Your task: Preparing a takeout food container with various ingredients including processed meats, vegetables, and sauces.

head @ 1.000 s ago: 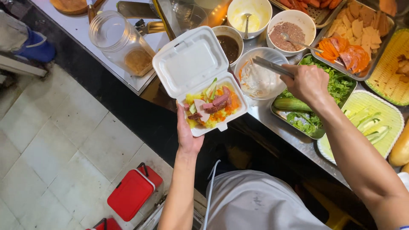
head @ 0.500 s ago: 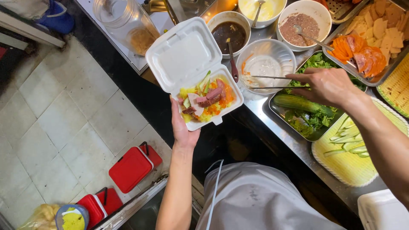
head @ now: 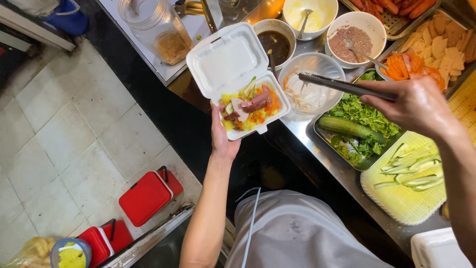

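Fingers of right hand pinch tongs; left hand cups foam box, fingertips hidden.

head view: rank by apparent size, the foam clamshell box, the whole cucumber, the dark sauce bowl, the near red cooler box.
1. foam clamshell box, open, held in the left hand closer to the camera, so it reads big.
2. red cooler box, down on the floor, farther off.
3 and 4. dark sauce bowl and whole cucumber: too alike to rank.

One head camera looks steeply down (close) over the counter.
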